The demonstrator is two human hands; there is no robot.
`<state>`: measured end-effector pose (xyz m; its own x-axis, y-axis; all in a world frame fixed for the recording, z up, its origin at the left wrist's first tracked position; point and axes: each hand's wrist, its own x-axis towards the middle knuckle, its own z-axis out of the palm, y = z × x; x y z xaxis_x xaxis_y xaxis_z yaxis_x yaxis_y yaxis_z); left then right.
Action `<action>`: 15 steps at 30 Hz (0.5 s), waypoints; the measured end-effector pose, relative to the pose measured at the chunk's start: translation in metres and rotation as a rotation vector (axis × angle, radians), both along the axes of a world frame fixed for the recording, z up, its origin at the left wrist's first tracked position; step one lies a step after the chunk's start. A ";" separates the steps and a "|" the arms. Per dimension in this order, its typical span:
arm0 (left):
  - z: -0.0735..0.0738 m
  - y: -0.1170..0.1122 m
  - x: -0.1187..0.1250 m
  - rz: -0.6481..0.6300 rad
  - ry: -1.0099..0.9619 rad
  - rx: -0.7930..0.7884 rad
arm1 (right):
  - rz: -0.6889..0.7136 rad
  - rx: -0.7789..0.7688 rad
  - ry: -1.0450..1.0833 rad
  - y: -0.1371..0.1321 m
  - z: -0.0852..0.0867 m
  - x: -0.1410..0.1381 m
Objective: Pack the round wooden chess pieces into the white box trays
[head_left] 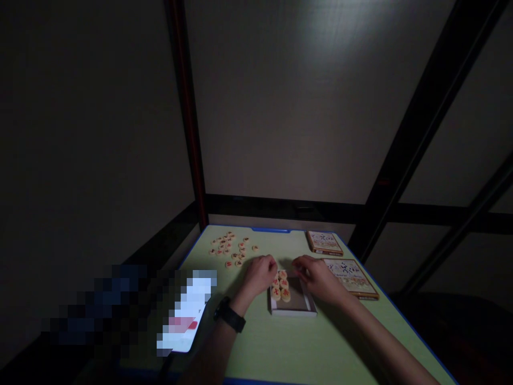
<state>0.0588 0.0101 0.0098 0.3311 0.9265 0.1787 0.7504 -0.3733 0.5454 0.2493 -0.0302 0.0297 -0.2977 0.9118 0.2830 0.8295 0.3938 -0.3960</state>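
Note:
A shallow white-rimmed box tray (294, 313) lies on the table before me. Along its left side, round wooden Chinese chess pieces (285, 294) with red characters stand in two columns. My left hand (261, 271), with a dark watch on its wrist, is closed over the tray's far left corner; its curled fingers hide whatever they may hold. Across from it, my right hand (315, 272) hovers at the tray's far right side with fingers bent in toward the thumb. Whether a piece is between them is too dark to see.
More chess pieces (227, 246) lie scattered on the green table (276, 350) at the far left. Two printed boxes (324, 242) lie along the right side, the nearer box (350, 279) beside my right forearm. A lit, pixelated screen (188, 313) is at the left.

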 end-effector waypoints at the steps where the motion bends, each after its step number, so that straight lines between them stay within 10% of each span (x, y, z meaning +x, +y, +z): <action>1: 0.000 0.000 0.000 0.003 0.013 0.010 | -0.003 0.023 0.002 0.004 -0.002 -0.001; 15: 0.036 0.017 -0.070 0.353 0.461 0.064 | 0.018 0.148 0.124 0.011 -0.041 -0.010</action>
<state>-0.0114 0.0270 0.0461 0.0610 0.9869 0.1491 0.9900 -0.0789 0.1170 0.2392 -0.0193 -0.0112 -0.2683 0.8522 0.4492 0.7700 0.4699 -0.4317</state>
